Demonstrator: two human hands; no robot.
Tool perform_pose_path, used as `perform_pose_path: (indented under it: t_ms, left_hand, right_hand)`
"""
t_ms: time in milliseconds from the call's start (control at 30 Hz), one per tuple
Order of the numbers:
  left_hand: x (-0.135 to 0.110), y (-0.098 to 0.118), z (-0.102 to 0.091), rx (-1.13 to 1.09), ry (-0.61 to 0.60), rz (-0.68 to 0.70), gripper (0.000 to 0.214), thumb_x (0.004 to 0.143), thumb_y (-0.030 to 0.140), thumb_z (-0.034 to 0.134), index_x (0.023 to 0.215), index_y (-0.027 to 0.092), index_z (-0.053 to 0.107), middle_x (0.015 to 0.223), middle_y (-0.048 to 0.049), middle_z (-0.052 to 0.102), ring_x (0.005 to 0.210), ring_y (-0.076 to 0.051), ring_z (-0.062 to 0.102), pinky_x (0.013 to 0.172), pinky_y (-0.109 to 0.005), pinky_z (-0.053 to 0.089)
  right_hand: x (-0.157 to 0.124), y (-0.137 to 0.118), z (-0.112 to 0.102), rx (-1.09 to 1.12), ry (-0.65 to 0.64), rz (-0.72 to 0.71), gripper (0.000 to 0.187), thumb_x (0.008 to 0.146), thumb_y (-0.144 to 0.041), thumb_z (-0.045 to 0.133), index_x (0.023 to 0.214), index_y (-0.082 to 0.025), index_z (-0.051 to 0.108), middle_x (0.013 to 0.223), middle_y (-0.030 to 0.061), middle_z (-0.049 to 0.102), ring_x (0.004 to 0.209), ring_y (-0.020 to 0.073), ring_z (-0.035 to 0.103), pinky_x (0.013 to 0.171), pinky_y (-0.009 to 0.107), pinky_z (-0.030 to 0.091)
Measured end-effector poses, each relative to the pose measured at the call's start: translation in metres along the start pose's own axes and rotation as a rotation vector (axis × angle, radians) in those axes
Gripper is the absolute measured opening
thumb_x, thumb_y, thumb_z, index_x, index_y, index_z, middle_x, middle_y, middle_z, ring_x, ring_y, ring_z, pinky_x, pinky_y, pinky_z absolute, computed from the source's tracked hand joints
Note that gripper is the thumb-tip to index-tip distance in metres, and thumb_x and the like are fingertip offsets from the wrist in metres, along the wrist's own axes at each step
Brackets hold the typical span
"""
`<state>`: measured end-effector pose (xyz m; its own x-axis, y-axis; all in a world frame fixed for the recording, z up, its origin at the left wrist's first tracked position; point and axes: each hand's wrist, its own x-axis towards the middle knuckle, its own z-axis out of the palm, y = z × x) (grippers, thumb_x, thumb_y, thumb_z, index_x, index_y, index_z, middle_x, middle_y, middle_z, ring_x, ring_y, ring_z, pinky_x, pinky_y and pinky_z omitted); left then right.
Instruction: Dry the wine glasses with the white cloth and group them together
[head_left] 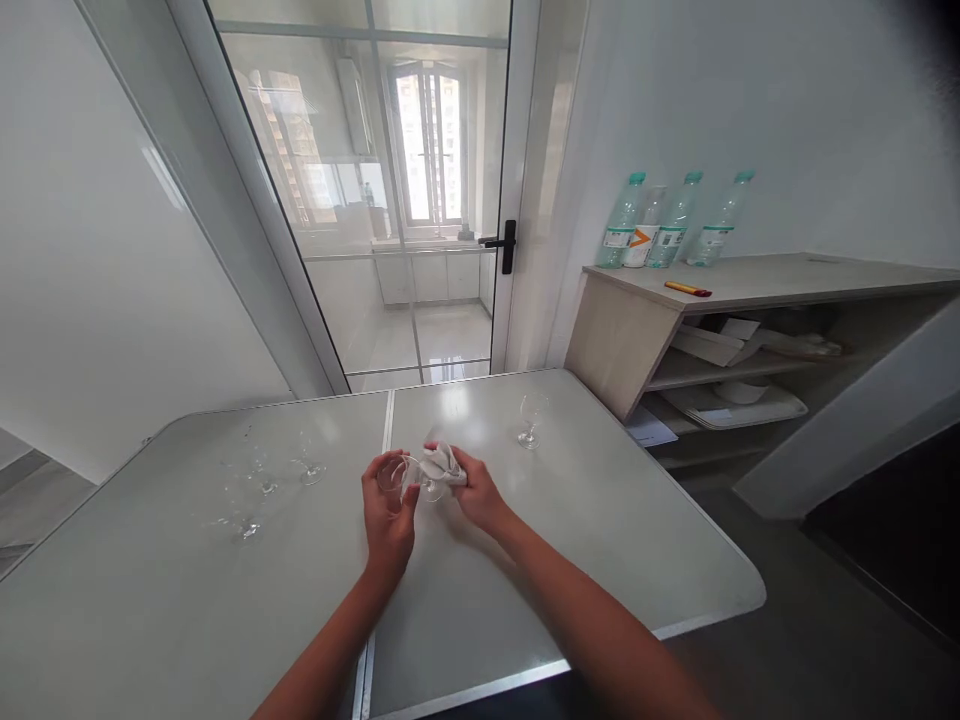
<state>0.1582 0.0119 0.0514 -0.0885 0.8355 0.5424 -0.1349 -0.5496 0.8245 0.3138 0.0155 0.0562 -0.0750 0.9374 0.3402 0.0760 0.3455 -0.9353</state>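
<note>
My left hand (388, 505) is wrapped round the bowl of a clear stemmed glass (401, 475), held on its side over the middle of the grey table (187, 590). My right hand (472, 490) pinches a crumpled white cloth (441, 464) against the glass's stem end. Another stemmed glass (532, 419) stands upright alone to the right of my hands. Several more clear glasses (262, 480) stand to the left on the table, hard to make out against the surface.
A wooden shelf unit (750, 300) stands to the right, with water bottles (675, 220) and a red-yellow pen (687, 289) on top and papers inside. A glass door (405, 200) with a black handle is behind the table.
</note>
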Motion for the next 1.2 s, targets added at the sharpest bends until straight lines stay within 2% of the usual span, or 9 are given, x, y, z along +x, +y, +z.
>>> perform_pose_path:
  t_ms: [67,133,233,333,433,500,600,700,1200]
  left_hand:
    - [0.001,0.004,-0.001,-0.008,0.006,-0.031,0.053,0.090,0.042,0.072,0.135,0.027,0.048,0.137,-0.0130,0.055,0.131,-0.027,0.056,0.115,-0.048,0.043]
    - [0.000,0.006,-0.002,-0.009,-0.017,-0.043,0.052,0.091,0.043,0.071,0.135,0.026,0.049,0.136,-0.0134,0.056,0.130,-0.027,0.057,0.113,-0.047,0.046]
    - [-0.001,0.004,-0.003,0.004,-0.036,-0.074,0.049,0.092,0.042,0.069,0.134,0.026,0.048,0.135,-0.0136,0.056,0.128,-0.027,0.059,0.110,-0.046,0.049]
    - [0.002,-0.001,-0.003,0.050,0.002,-0.069,0.049,0.093,0.041,0.068,0.135,0.026,0.046,0.135,-0.0136,0.055,0.127,-0.025,0.059,0.113,-0.047,0.047]
    - [0.006,-0.006,-0.005,0.129,0.091,0.036,0.054,0.089,0.037,0.074,0.135,0.026,0.046,0.134,-0.0125,0.054,0.130,-0.025,0.056,0.118,-0.049,0.040]
    - [0.009,-0.006,-0.007,0.174,0.143,0.083,0.056,0.088,0.036,0.075,0.135,0.025,0.047,0.133,-0.0122,0.054,0.129,-0.025,0.055,0.118,-0.050,0.041]
    - [0.009,-0.006,-0.010,0.228,0.136,0.086,0.057,0.088,0.035,0.075,0.136,0.024,0.047,0.131,-0.0122,0.055,0.124,-0.025,0.059,0.112,-0.051,0.047]
    - [0.007,-0.009,-0.009,0.288,0.079,0.102,0.056,0.087,0.034,0.076,0.135,0.024,0.049,0.130,-0.0118,0.056,0.123,-0.027,0.060,0.110,-0.052,0.049]
    - [0.009,-0.023,-0.008,0.401,-0.030,0.049,0.052,0.088,0.036,0.074,0.134,0.025,0.053,0.132,-0.0112,0.062,0.117,-0.027,0.066,0.103,-0.052,0.055]
  right_hand:
    - [-0.003,-0.003,0.006,-0.114,-0.198,-0.078,0.034,0.074,-0.014,0.053,0.105,-0.020,0.064,0.094,0.0015,0.068,0.085,0.0177,0.058,0.080,0.026,0.046]
    - [-0.005,-0.002,0.013,-0.302,-0.239,-0.082,0.031,0.072,-0.011,0.052,0.099,-0.019,0.062,0.089,0.0027,0.067,0.080,0.0179,0.056,0.077,0.026,0.045]
    - [-0.003,0.004,0.017,-0.466,-0.171,-0.061,0.018,0.071,-0.010,0.052,0.085,-0.020,0.060,0.077,0.0010,0.063,0.072,0.0170,0.053,0.071,0.025,0.041]
    - [0.000,0.005,0.006,-0.392,-0.063,-0.047,0.016,0.076,-0.011,0.049,0.082,-0.020,0.062,0.071,-0.0010,0.059,0.070,0.0166,0.054,0.068,0.024,0.041]
    - [-0.002,-0.004,-0.011,-0.494,0.056,-0.068,0.023,0.078,-0.011,0.048,0.088,-0.019,0.067,0.087,0.0027,0.064,0.082,0.0184,0.060,0.077,0.025,0.044]
    - [-0.005,-0.013,-0.015,-0.664,-0.049,-0.069,0.032,0.076,-0.014,0.054,0.102,-0.022,0.071,0.113,0.0045,0.065,0.083,0.0172,0.062,0.080,0.027,0.045]
    - [-0.010,-0.024,-0.008,-0.929,-0.370,-0.071,0.061,0.072,-0.020,0.063,0.131,-0.035,0.062,0.154,0.0011,0.044,0.083,0.0166,0.067,0.079,0.030,0.049]
    - [-0.014,-0.026,0.008,-1.127,-0.542,-0.076,0.068,0.074,-0.024,0.062,0.141,-0.035,0.053,0.161,0.0025,0.039,0.085,0.0216,0.070,0.077,0.034,0.052]
    - [-0.025,-0.017,0.032,-1.249,-0.582,0.014,0.054,0.083,-0.023,0.060,0.137,-0.023,0.057,0.148,0.0158,0.054,0.087,0.0257,0.074,0.076,0.037,0.055]
